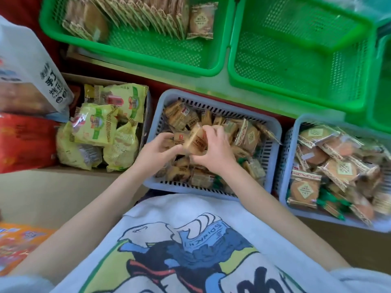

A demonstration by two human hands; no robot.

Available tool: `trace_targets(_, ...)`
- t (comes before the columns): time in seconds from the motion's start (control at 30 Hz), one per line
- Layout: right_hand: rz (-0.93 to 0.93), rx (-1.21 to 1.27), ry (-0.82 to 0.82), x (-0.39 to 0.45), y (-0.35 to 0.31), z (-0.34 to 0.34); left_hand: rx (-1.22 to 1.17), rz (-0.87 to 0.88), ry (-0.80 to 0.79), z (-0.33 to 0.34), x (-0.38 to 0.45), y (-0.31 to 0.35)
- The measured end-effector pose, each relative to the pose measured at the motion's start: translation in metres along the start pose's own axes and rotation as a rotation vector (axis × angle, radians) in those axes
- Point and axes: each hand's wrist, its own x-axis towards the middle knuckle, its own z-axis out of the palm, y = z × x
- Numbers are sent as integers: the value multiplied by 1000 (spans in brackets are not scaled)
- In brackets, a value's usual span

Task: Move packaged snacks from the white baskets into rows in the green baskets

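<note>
Both hands (211,149) grip snack packets (195,142) above white basket (273,125).

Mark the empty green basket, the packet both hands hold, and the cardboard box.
empty green basket (300,66), head view, mesh floor.
brown snack packet (195,142), head view, wrapper face between hands.
cardboard box (148,106), head view, right wall.

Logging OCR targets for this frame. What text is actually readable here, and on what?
"SDINK", approximately, upside down on the blue band of the shirt print.
"手" large black character on the white bag at left; the characters below it are blurred.
Labels on the snack packets gripped by left hand and right hand: too blurred.
Diamond labels on packets in the right white basket: too small.
Yellow-green packets: unreadable.
</note>
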Motion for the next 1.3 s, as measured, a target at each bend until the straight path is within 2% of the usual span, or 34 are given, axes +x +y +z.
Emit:
trace_targets(0.07, -98, 85, -92, -12, -15, -6, -320, -72, -98, 5, -4, 8)
trace_targets(0.13, -157, 92, -153, -16, -27, -8, -479, -129, -112, 8, -6, 5)
trace_targets(0.23, -41, 210, -197, -10, -29, -9, -614, -229, -48, 1, -7, -16)
trace_targets(0.33, 185, 308, -179, 6, -16, -6, -661, -319, 1, -11, -8, -39)
trace_targets(0.43, 314, 295, -176, 26, -10, 9, -709, -298, 31, -23, -15, -48)
trace_targets(0.57, 403, 303, -244, 50, -24, 42, -743, -239, -23, -30, -24, -56)
trace_targets(0.77, 479, 356, -83, 59, -32, 70, -755, -253, 25, -28, -29, -62)
trace_targets(0.87, 500, 471, -86, 56, -25, 65, -768, -263, 39, -25, -27, -63)
trace_targets(1.03, 451, 693, 2, 31, -25, 17, -742, -236, 4, -20, -21, -48)
trace_targets(1.13, 351, 840, -59, 5, -29, -26, -724, -193, -39, -21, -17, -22)
trace_targets(1.23, 207, 991, -94, -18, -36, -66, -683, -114, -169, -18, -8, 17)
trace_targets(1.3, 145, 929, -33, -25, -44, -84, -652, -26, -262, -11, -3, 53)
